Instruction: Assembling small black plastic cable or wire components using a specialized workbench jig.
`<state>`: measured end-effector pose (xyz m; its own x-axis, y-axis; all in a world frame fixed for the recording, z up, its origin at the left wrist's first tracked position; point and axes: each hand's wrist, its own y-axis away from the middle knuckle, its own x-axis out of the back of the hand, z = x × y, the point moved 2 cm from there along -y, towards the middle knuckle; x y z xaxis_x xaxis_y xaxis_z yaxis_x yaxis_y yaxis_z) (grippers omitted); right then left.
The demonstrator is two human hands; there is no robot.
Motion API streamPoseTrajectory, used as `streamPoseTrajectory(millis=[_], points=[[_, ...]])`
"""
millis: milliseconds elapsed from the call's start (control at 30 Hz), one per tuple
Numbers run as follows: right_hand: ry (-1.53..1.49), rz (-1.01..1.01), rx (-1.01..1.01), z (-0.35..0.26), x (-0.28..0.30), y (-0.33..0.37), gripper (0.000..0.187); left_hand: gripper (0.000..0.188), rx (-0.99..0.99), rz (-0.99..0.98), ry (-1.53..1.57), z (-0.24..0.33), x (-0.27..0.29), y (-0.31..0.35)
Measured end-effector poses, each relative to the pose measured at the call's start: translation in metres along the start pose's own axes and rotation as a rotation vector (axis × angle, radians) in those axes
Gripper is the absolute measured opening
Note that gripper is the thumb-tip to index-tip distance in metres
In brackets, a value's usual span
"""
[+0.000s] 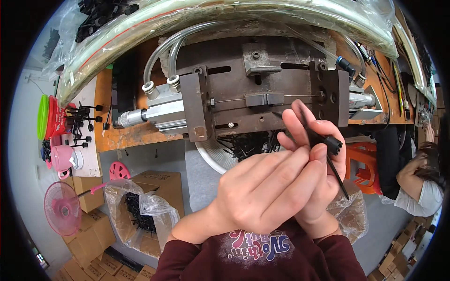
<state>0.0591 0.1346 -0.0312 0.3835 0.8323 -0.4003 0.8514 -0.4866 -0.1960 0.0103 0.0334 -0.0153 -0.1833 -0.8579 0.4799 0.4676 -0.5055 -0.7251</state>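
The black part is near the fixture, before your chest. Your left hand bunches its fingertips against it, grip hidden; your right hand holds it in curled fingers. Likely light and stiff; take its thick head, as the thin stem may snap.

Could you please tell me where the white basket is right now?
In the head view, the white basket shows near the centre, just below the dark metal fixture and partly behind the left hand.
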Motion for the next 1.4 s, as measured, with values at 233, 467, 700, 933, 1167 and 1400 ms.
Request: streamPoseTrajectory(millis=[233,467,700,933,1167,1400], points=[[0.131,0.043,0.142,-0.004,0.015,-0.004,0.036,0.043,0.178,-0.077,0.027,-0.002,0.019,0.007],[0.48,0.052,0.252,-0.022,0.029,0.001,0.048,0.03,0.119,-0.288,-0.188,-0.027,0.012,0.009],[0.484,0.047,0.228,-0.024,0.035,0.008,0.057,0.024,0.111,-0.303,-0.296,-0.023,0.007,0.006],[0.546,0.063,0.256,-0.025,0.04,0.011,0.065,0.022,0.115,-0.359,-0.369,-0.022,0.009,-0.004],[0.874,-0.056,0.426,-0.03,0.043,0.01,0.057,0.025,0.162,-0.358,-0.343,-0.024,0.011,0.0],[0.923,-0.201,0.487,-0.03,0.036,0.004,0.043,0.034,0.231,-0.202,0.086,-0.019,0.02,-0.002]])
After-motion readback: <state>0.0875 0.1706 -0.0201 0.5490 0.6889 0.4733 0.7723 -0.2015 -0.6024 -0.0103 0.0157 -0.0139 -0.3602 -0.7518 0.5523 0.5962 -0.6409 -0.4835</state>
